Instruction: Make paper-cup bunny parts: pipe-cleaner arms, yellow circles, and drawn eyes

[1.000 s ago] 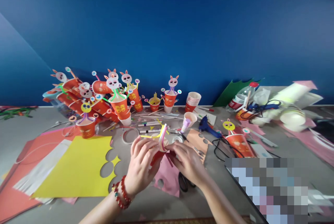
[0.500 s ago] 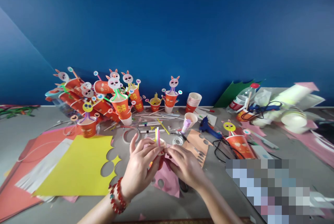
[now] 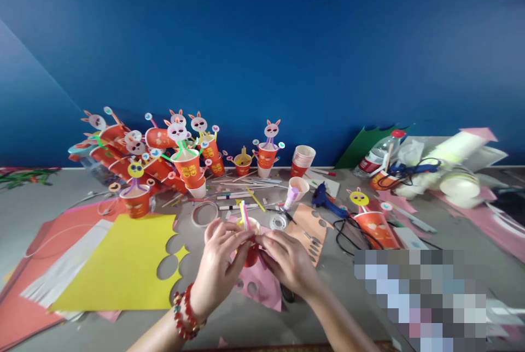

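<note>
Just in front of me stands a red paper cup [image 3: 251,257] with pink, white and yellow straws [image 3: 245,214] rising from it. My left hand [image 3: 219,258] is closed at its near side, thumb and forefinger pinched by the rim. From the right, my right hand [image 3: 290,262] meets it there, its fingers closed on the cup too. The fingertips hide whatever small part lies between them. Beneath the cup is pink paper [image 3: 262,286] with round holes cut out.
Finished-looking cups with rabbit faces [image 3: 186,166] crowd the back left. Yellow paper [image 3: 118,264] lies at left. A blue glue gun [image 3: 328,201], its black cable, a tape roll [image 3: 279,222], a white cup [image 3: 301,188] and a rabbit-faced cup [image 3: 375,229] are to the right.
The straws and cup rim have shifted slightly left, and a little more of the cup shows between my hands. Both hands stay together at its near side.
</note>
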`<state>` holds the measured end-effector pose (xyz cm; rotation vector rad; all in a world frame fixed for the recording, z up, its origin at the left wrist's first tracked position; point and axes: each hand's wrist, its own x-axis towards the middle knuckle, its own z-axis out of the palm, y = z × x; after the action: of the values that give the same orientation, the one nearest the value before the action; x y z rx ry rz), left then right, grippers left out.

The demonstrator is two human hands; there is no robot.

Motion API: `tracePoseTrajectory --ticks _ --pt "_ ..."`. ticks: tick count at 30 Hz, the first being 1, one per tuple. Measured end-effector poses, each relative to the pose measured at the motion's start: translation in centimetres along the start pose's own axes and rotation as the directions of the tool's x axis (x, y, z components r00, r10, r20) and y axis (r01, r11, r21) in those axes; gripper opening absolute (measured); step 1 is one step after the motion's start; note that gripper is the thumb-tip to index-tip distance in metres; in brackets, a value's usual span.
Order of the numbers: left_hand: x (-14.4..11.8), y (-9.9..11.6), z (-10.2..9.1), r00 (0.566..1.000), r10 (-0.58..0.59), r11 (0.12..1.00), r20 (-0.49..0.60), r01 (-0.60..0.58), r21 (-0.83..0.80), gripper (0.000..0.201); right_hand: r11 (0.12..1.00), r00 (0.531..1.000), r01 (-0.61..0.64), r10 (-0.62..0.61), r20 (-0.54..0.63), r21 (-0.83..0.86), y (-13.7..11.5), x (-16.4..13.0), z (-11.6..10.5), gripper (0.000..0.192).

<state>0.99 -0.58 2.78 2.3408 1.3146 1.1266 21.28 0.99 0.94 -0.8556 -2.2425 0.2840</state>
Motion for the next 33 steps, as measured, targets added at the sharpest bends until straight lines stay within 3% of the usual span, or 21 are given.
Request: tracePoseTrajectory --ticks 16,20,24,33 --pt "-0.3 -0.3 0.6 0.995 0.022 0.999 -0.095 -0.025 -0.026 0.021 1.0 0.998 0.025 -0.024 -0.065 0.004 0.1 0.1 0.1 0.023" --pt "-0.3 0.0 0.5 0.984 0.103 0.994 -0.145 -0.097 0.046 0.026 0.996 0.998 -0.028 0.032 -0.055 0.08 0.0 0.3 0.0 0.016" --pt "-0.4 0.0 0.4 0.979 0.165 0.984 -0.123 -0.156 0.083 0.03 0.985 0.996 -0.094 0.093 0.011 0.146 -0.3 0.8 -0.8 0.011" --pt "-0.5 -0.2 0.4 0.98 0.17 0.984 -0.105 -0.162 0.08 0.031 0.937 0.965 -0.259 0.24 0.105 0.235 -1.0 1.9 -1.9 0.018"
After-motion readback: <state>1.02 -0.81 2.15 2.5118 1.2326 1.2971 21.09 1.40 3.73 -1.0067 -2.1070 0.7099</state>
